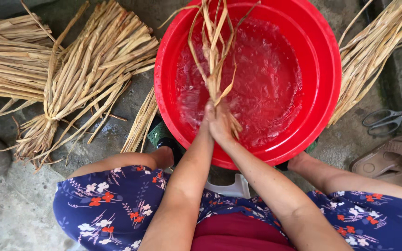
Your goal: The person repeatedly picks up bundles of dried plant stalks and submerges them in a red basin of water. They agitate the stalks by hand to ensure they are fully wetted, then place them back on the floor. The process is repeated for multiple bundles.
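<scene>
A big red plastic basin (322, 60) holds rippling water. Over its near side my left hand (208, 120) and my right hand (221, 124) are pressed together, both closed around the lower end of a bunch of dried straw strips (214, 51). The bunch rises from my hands across the water and fans out past the basin's far rim. Its gripped end is partly hidden by my fingers.
Tied bundles of dried straw (84, 74) lie on the concrete floor at the left. More loose straw (378, 46) lies at the right of the basin. Scissors (389, 118) and brown sandals (396, 160) lie at the right. A white stool (231, 188) shows between my knees.
</scene>
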